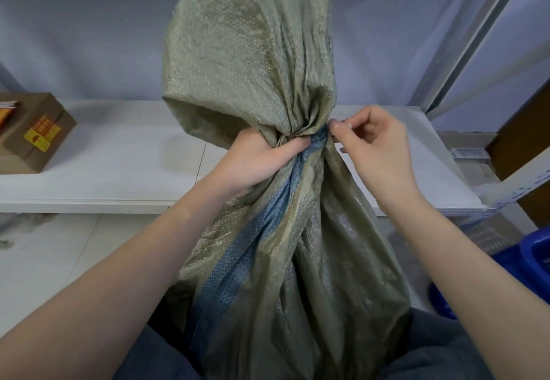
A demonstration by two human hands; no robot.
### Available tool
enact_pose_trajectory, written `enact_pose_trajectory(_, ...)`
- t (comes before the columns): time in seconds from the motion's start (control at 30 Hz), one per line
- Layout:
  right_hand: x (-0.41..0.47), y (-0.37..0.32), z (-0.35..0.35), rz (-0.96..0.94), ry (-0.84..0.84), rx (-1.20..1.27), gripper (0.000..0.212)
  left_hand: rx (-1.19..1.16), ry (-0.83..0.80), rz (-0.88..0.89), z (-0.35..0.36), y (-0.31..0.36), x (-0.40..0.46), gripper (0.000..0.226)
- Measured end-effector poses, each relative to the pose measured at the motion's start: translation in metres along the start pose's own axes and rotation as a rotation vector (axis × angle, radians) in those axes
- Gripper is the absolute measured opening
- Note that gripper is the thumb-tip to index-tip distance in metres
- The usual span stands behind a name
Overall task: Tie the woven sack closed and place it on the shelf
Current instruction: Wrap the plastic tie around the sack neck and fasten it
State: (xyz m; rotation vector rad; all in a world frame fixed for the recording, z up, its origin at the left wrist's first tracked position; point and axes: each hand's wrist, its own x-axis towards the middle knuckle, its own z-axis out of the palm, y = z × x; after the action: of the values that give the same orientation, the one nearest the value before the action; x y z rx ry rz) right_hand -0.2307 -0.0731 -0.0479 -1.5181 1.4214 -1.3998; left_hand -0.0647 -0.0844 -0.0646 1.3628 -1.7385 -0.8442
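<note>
Olive-green woven sack point(268, 230) w/ a blue stripe fills the centre of the frame, upright, its body at bottom centre betw. the person's knees. Neck is bunched at mid-frame; loose top fans up toward the upper centre. Left hand point(256, 162) is clenched round the gathered neck, thumb across the blue stripe. Right hand point(378, 153) sits just right of the neck, thumb and forefinger pinched at the fabric edge; can't tell if they hold a tie. White shelf point(119, 177) runs behind, across mid-frame. Cardboard box point(32, 135) w/ yellow label sits on it at far left. Blue bin point(523, 266) at lower right, on the floor.
</note>
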Motion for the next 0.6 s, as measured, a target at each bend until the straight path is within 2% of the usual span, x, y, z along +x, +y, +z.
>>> enact_pose_trajectory(0.17, -0.006, -0.005, 0.001, -0.111, -0.084, -0.046, 0.021, 0.150, 0.015, 0.130, 0.001, -0.003, 0.003, 0.045)
enact_pose_trajectory(0.23, -0.009, -0.007, 0.003, -0.143, -0.130, -0.047, 0.023, 0.302, 0.065, 0.190, 0.002, -0.003, 0.004, 0.052)
enact_pose_trajectory(0.33, -0.012, -0.011, 0.005, -0.194, -0.175, -0.044, 0.023, 0.543, 0.125, 0.124, -0.004, 0.000, 0.004, 0.070)
enact_pose_trajectory(0.43, -0.017, -0.015, 0.008, -0.227, -0.233, -0.055, 0.022, 0.758, 0.084, 0.091, -0.007, 0.010, -0.003, 0.072)
enact_pose_trajectory(0.53, -0.021, -0.015, 0.013, -0.213, -0.285, -0.051, 0.022, 0.705, 0.131, -0.146, -0.011, 0.023, -0.009, 0.066)
enact_pose_trajectory(0.57, -0.021, -0.015, 0.014, -0.208, -0.287, -0.044, 0.021, 0.744, 0.116, -0.140, -0.013, 0.025, -0.011, 0.066)
enact_pose_trajectory(0.6, -0.020, -0.014, 0.014, -0.204, -0.288, -0.037, 0.021, 0.838, 0.105, -0.029, -0.013, 0.025, -0.011, 0.069)
